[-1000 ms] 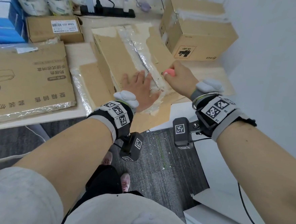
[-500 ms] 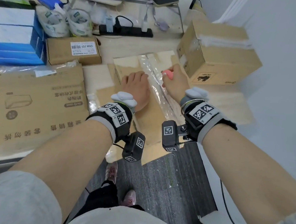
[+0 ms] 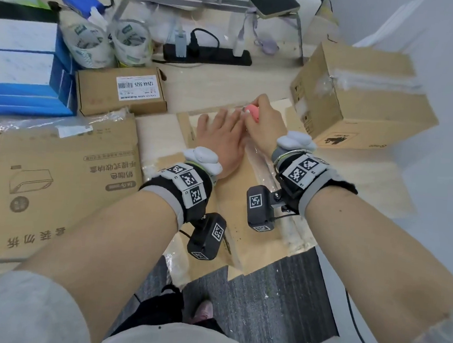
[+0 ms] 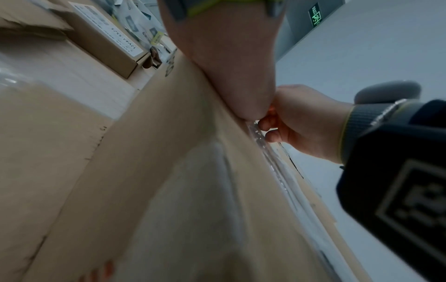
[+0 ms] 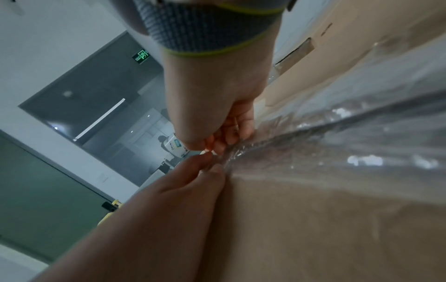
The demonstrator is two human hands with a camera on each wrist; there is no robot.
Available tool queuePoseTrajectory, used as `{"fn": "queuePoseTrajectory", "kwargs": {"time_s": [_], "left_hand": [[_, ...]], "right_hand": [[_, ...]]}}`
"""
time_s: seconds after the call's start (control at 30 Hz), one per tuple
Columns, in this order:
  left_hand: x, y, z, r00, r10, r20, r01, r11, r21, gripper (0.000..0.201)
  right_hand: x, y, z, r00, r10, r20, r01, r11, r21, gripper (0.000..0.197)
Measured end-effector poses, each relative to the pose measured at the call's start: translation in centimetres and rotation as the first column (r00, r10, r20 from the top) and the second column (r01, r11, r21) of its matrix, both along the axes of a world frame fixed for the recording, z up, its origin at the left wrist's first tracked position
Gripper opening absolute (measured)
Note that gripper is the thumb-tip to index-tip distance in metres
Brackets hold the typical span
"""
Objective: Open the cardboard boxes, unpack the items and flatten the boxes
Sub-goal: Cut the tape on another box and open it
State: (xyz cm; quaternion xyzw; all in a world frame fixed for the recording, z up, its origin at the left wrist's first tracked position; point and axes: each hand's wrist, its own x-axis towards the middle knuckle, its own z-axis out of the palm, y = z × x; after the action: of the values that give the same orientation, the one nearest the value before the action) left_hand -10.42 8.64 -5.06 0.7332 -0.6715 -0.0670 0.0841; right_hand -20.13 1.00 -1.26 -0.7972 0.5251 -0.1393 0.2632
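Observation:
A flattened cardboard box [image 3: 245,199] lies on the table's front edge, with a strip of clear tape [image 3: 262,174] running along its middle. My left hand [image 3: 222,122] presses flat on the cardboard beside the tape, fingers straight. My right hand [image 3: 261,115] grips a small pink cutter [image 3: 251,111] at the far end of the tape, right against my left fingers. In the right wrist view my right hand [image 5: 217,137] is curled at the wrinkled tape [image 5: 337,148], touching the left fingertips [image 5: 207,167]. The cutter's blade is hidden.
A sealed cardboard box [image 3: 359,100] stands close to the right of my right hand. A small labelled box [image 3: 121,90] and a large flattened printed carton [image 3: 58,181] lie to the left. Tape rolls [image 3: 129,44], a power strip [image 3: 206,57] and blue boxes [image 3: 20,76] sit behind.
Both hands have slid away from me along the tape to the far end of the flattened box. The right hand still holds the pink cutter, and the left stays flat.

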Motion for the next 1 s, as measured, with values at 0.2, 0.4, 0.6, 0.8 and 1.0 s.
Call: {"fn": "queuePoseTrajectory", "kwargs": {"time_s": [0.2,0.4,0.6,0.8,1.0], "left_hand": [[-0.1,-0.2,-0.2,0.999,0.031,-0.021,-0.031,1.000,0.002,0.054],[-0.2,-0.2,-0.4,0.999,0.037,-0.030,-0.038,0.999,-0.015,0.052],[-0.2,-0.3,-0.4,0.999,0.034,-0.032,-0.035,0.999,-0.024,0.054],[-0.3,-0.3,-0.2,1.000,0.028,-0.009,-0.028,1.000,0.003,0.054],[-0.3,-0.3,-0.4,0.999,0.039,-0.009,-0.039,0.999,-0.004,0.053]], "right_hand": [[0.4,-0.4,0.0,0.996,0.068,-0.065,-0.068,0.998,-0.010,0.023],[-0.2,-0.3,-0.5,0.999,0.047,0.008,-0.047,0.999,-0.009,0.022],[0.7,-0.9,-0.3,0.988,0.081,-0.134,-0.082,0.997,-0.002,0.022],[0.2,-1.1,0.0,0.950,0.143,-0.276,-0.140,0.990,0.031,0.021],[0.0,-0.5,0.0,0.938,0.140,-0.316,-0.136,0.990,0.037,0.020]]}}
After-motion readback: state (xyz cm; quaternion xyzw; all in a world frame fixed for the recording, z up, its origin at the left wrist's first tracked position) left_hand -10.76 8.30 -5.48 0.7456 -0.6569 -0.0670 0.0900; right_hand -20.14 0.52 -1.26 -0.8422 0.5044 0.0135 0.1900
